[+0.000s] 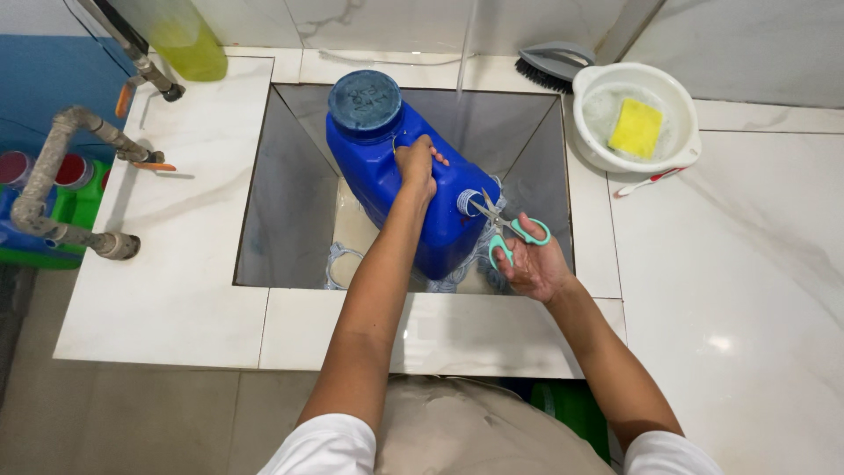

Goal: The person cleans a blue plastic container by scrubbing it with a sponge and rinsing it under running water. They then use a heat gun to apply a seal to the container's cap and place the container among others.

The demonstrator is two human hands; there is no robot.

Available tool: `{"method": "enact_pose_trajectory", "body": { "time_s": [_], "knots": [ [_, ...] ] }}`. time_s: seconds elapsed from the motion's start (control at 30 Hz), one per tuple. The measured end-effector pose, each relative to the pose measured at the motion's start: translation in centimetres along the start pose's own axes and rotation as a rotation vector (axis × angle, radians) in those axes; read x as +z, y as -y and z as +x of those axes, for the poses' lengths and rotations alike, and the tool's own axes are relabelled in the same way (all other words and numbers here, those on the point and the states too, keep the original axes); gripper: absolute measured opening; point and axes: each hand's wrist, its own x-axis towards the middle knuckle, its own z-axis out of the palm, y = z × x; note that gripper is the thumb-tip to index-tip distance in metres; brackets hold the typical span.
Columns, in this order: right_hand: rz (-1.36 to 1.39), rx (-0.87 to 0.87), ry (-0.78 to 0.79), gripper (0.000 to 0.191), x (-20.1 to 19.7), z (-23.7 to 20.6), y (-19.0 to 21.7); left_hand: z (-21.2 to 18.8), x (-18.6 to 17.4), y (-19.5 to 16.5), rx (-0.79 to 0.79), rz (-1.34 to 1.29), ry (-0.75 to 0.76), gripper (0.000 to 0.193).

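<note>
Centrally in the frame, a blue plastic jug (pixel 396 185) with a dark round cap is held tilted inside the square grey sink (pixel 290 202), its handle gripped firmly by the left hand (pixel 416 164). Just right of centre, green-handled scissors (pixel 508 225) are held in the closed fingers of the right hand (pixel 532 262), their blades narrowly parted at the jug's ribbed side spout. At the upper right, a white bowl (pixel 681 145) containing a yellow sponge (pixel 636 127) is seen on the marble counter (pixel 176 264), beside a grey brush (pixel 554 63).

Glossy blue plastic jug (pixel 400 189), polished marble counter (pixel 176 264), metal-bladed scissors (pixel 505 224)
</note>
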Motion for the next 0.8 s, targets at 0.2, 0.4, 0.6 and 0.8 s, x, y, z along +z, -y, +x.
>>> {"method": "enact_pose_trajectory", "body": {
  "time_s": [0.2, 0.4, 0.6, 0.8],
  "knots": [
    [-0.158, -0.199, -0.35, 0.069, 1.6, 1.3, -1.5, -1.0, 0.6, 0.4, -0.005, 0.055, -0.043, 0.017],
    [-0.56, -0.364, -0.437, 0.057, 2.3, 2.1, -0.3, -2.1, 0.3, 1.0, 0.131, -0.044, -0.06, 0.016],
    [-1.221, -0.591, -0.788, 0.021, 4.1, 2.0, 3.1, -2.3, 0.0, 1.4, 0.074, -0.053, -0.02, 0.014],
    [-1.926, -0.541, -0.607, 0.033, 6.3, 3.2, 3.5, -2.6, 0.7, 1.0, 0.028, 0.047, -0.03, 0.012]
  ]
}}
